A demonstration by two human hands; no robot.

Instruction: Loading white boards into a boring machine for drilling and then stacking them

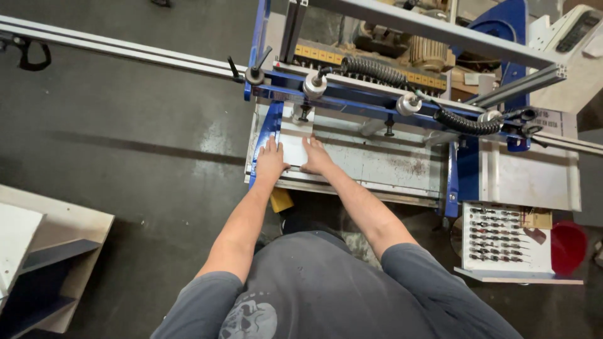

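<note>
Both hands press flat on a small white panel (294, 150) lying on the machine bed (389, 166) — left hand (271, 164) at its left edge, right hand (316, 157) at its right, fingers spread, gripping nothing — beneath the blue rail (352, 100).

A dark, scuffed concrete floor (125, 125) shows dull sheen. Plywood shelving (56, 263) stands at lower left; a long metal rail (113, 49) crosses above.

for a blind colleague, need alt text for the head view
Seen from above, a person presses the left hand and right hand flat on a small white panel lying on a blue-framed machine table. A bit rack stands to the right.
</note>
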